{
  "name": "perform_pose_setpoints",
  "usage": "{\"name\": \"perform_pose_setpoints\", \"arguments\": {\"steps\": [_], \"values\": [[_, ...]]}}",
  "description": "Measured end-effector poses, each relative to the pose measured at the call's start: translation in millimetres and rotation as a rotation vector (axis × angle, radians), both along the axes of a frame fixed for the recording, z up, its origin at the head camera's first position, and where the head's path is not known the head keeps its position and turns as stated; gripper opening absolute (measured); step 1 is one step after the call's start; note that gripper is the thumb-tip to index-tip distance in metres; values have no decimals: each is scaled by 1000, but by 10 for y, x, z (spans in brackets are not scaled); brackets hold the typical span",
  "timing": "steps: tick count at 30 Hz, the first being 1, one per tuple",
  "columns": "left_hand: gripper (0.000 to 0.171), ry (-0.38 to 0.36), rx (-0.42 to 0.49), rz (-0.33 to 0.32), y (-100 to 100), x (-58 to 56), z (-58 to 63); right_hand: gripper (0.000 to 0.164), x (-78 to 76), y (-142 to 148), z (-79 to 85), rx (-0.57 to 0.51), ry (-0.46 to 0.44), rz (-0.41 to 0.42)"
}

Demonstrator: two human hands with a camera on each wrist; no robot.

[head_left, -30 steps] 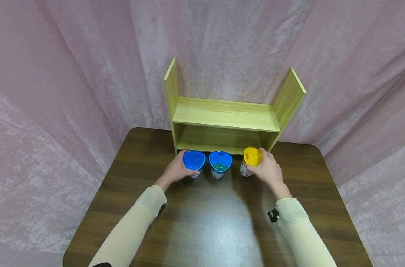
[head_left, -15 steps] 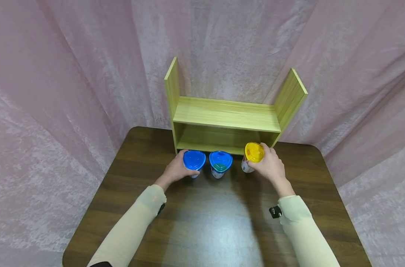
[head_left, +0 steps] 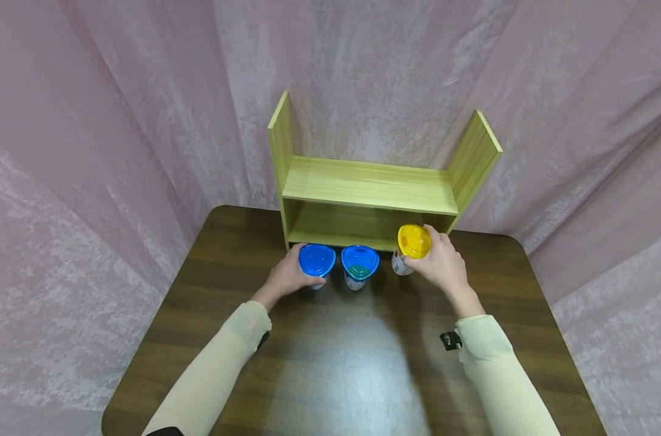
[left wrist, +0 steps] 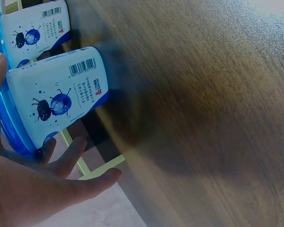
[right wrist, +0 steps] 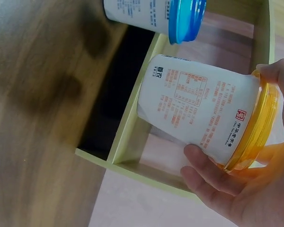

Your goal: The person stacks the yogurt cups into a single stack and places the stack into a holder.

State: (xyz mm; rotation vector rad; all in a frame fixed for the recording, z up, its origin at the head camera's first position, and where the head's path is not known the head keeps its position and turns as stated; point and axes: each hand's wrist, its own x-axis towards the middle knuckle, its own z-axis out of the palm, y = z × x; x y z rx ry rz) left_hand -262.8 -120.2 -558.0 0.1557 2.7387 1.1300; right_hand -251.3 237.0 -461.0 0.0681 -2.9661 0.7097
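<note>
My left hand (head_left: 288, 277) grips a white printed cup with a blue lid (head_left: 316, 260) around its lid, thumb on the near side. In the left wrist view this blue-lidded cup (left wrist: 61, 97) shows a barcode and a berry picture. Beside it stands a second blue-lidded cup (head_left: 359, 265), untouched, in front of the shelf. On the right, my right hand (head_left: 442, 265) holds a yellow-lidded cup (head_left: 414, 242) near its rim. The right wrist view has this yellow-lidded cup (right wrist: 194, 109) raised and tilted, its base at the shelf's front edge, with orange print on its side.
A two-level light wooden shelf (head_left: 368, 184) with upright side panels stands at the back of the dark wooden table (head_left: 341, 375). Its lower opening lies right behind the cups. Pink curtains (head_left: 385, 79) hang behind and to both sides.
My right hand has raised the yellow-lidded cup and moved it toward the shelf. The left hand and both blue-lidded cups have stayed in place.
</note>
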Motion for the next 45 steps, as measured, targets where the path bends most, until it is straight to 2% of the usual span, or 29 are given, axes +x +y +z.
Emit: {"name": "perform_pose_setpoints", "arguments": {"steps": [13,33,41,45], "values": [[111,-3,-13,16,-5,23,29,95,16,-138,115,-9,-5,29],[110,0,-17,19,-2,22,2,94,-8,-308,279,2,21,59],[117,7,-8,13,-17,28,2,93,0,-414,369,-10,28,73],[115,10,-8,12,-17,29,-12,92,-11,-484,385,-11,29,83]]}}
